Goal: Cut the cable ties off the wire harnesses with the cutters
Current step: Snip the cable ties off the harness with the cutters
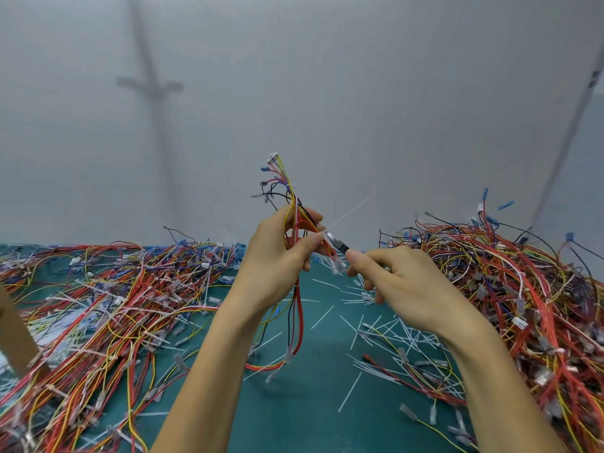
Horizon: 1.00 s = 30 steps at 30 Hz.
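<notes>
My left hand holds a wire harness upright above the green table; its red, yellow and black wires fan out above my fingers and hang below to the mat. A thin white cable tie sticks out to the upper right from the bundle. My right hand grips the cutters, whose metal jaws touch the harness at the base of that tie, beside my left thumb. The cutter handles are hidden inside my right palm.
A big heap of loose harnesses covers the left of the green mat; another heap rises on the right. Several cut white tie pieces lie scattered in the middle. A brown cardboard edge stands at far left. A grey wall is behind.
</notes>
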Each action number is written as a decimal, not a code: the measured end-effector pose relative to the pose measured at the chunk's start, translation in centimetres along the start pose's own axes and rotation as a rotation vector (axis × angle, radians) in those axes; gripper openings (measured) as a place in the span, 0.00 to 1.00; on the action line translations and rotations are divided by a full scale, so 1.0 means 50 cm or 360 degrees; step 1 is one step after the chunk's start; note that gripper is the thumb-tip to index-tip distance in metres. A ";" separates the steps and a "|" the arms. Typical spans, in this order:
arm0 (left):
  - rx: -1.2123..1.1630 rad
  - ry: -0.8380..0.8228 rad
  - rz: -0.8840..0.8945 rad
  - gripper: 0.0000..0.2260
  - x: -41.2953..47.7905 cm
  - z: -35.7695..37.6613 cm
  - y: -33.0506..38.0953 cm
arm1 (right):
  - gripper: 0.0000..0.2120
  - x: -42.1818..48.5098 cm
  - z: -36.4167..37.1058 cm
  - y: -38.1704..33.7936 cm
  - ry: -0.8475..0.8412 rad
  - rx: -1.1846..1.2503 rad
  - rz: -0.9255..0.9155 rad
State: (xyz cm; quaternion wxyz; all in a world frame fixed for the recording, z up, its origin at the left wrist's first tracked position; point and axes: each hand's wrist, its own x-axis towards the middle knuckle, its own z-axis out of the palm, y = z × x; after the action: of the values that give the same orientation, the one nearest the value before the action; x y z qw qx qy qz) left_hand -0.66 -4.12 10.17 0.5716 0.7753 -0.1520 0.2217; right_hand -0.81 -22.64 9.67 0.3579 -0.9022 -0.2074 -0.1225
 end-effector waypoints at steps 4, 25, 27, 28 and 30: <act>0.0006 -0.0021 0.0011 0.07 -0.001 0.003 0.002 | 0.35 -0.001 0.000 -0.001 0.0009 0.0037 0.0016; -0.0128 -0.0019 -0.0032 0.08 0.001 -0.002 -0.001 | 0.27 0.002 -0.003 0.000 -0.0002 0.0016 0.0058; -0.0136 -0.0020 -0.0033 0.09 0.001 -0.005 -0.001 | 0.26 0.000 -0.005 0.001 -0.0006 0.0008 0.0067; -0.0136 -0.0026 -0.0034 0.09 0.000 -0.006 -0.001 | 0.26 0.000 -0.005 0.000 -0.0012 0.0005 0.0067; -0.0128 -0.0045 -0.0026 0.08 -0.001 -0.006 0.001 | 0.26 0.001 -0.002 -0.003 -0.0029 0.0006 0.0057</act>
State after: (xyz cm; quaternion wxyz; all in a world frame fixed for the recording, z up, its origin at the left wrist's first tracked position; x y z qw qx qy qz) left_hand -0.77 -3.86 10.26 0.6017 0.7560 -0.1625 0.1999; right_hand -0.86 -22.60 9.85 0.3599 -0.9061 -0.1946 -0.1075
